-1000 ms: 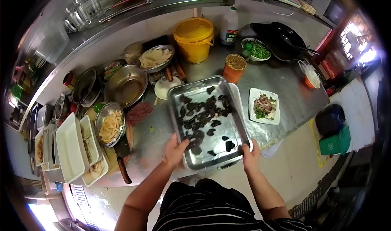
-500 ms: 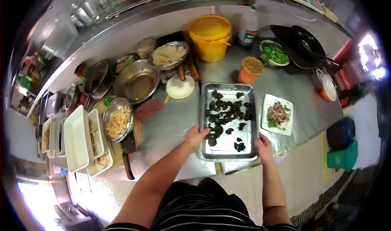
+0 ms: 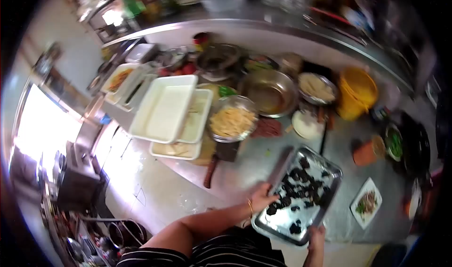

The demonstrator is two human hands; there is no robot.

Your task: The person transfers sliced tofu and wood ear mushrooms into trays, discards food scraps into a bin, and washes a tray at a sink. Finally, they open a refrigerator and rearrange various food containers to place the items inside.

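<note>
A rectangular metal tray [image 3: 299, 227] with dark, mushroom-like pieces [image 3: 301, 184] scattered in it is held at the front of the steel counter. My left hand [image 3: 262, 198] is closed on its left rim, with a thin bracelet at the wrist. Closed on the lower right side of the tray is my right hand [image 3: 317, 236]. Right of the tray, a white square plate [image 3: 366, 203] holds meat and green herbs.
Left of the tray are a cleaver [image 3: 212, 171], a bowl of pale strips [image 3: 233, 122] and stacked white trays [image 3: 165, 108]. Behind stand a large metal bowl [image 3: 269, 95], a white bowl [image 3: 307, 125] and a yellow bucket [image 3: 356, 93]. An orange container [image 3: 365, 154] stands behind the plate.
The view has swung left, so the counter items appear farther right. The tray now looks tilted clockwise in view, still held by both hands.
</note>
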